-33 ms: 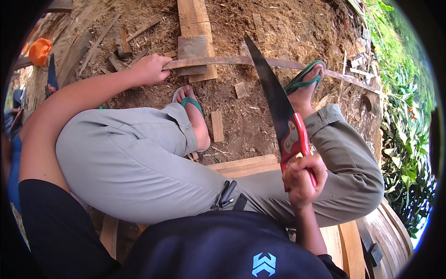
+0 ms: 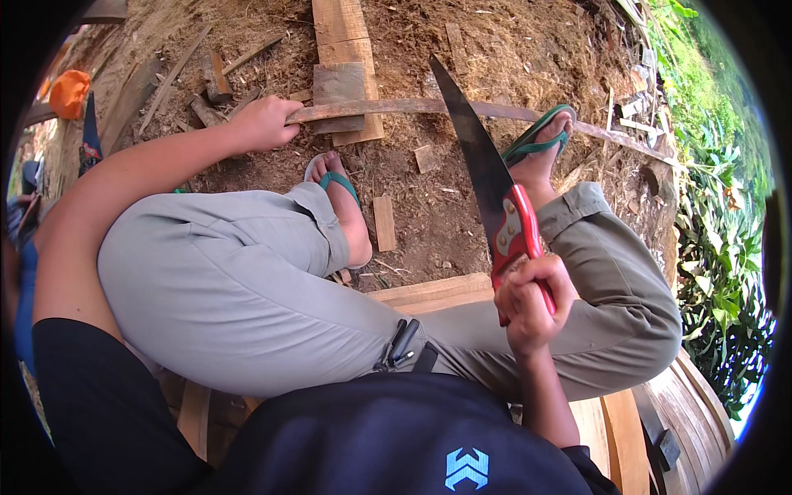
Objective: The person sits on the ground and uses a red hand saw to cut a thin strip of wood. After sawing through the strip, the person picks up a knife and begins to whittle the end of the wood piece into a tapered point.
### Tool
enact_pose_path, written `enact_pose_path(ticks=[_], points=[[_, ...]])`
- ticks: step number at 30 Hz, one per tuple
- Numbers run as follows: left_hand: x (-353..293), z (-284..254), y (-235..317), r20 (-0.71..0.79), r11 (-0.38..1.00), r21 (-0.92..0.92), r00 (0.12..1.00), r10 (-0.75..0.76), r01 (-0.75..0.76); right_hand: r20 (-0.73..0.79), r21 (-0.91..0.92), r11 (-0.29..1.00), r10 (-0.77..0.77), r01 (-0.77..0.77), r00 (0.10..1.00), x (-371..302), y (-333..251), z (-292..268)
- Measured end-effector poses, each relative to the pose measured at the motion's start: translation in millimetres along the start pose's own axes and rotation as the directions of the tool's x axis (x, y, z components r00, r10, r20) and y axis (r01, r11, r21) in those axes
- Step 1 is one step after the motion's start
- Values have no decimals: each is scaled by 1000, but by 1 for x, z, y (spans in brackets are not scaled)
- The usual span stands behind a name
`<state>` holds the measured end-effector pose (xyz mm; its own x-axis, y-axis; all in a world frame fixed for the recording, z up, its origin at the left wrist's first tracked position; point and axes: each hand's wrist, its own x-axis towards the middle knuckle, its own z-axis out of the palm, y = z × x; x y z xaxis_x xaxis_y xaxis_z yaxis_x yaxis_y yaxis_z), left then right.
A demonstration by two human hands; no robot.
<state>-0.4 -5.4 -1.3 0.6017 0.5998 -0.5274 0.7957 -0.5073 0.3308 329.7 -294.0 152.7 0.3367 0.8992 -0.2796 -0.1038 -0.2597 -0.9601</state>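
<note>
My left hand (image 2: 266,124) is closed around the left end of a long, thin wooden strip (image 2: 396,106). This strip crosses over a short weathered wood block (image 2: 337,86), which lies on a longer board (image 2: 345,33). Farther right, the strip passes under my sandalled right foot (image 2: 540,142). In my right hand (image 2: 535,304) is a handsaw (image 2: 477,136) with a red handle and dark blade, fingers wrapped around the grip. The blade points up and away, its upper part overlapping the strip in view; whether they touch, I cannot tell.
My left foot (image 2: 337,194) rests on sawdust-covered ground among wood scraps (image 2: 384,223). Planks (image 2: 437,293) lie beneath my legs. At far left are an orange object (image 2: 69,92) and another dark saw blade (image 2: 91,132). Green plants (image 2: 718,247) line the right side.
My right hand and the handsaw have shifted slightly up and to the left. My left hand keeps its hold on the wooden strip.
</note>
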Motion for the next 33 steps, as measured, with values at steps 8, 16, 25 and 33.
enact_pose_path(ticks=[8,16,25,33], points=[[5,-7,4,52,1000,21,999,-14,13,-21,83,995,-55,57,998,-36,-3,-10],[4,-3,-5,40,999,9,999,34,-34,-78,-79,995,-59,53,995,-24,21,17],[3,-1,-5,43,1000,2,999,14,-15,-9,73,996,52,-51,999,6,4,-4],[5,-1,0,33,1000,2,999,-10,10,-32,172,985,8,-3,999,-18,-4,-24]])
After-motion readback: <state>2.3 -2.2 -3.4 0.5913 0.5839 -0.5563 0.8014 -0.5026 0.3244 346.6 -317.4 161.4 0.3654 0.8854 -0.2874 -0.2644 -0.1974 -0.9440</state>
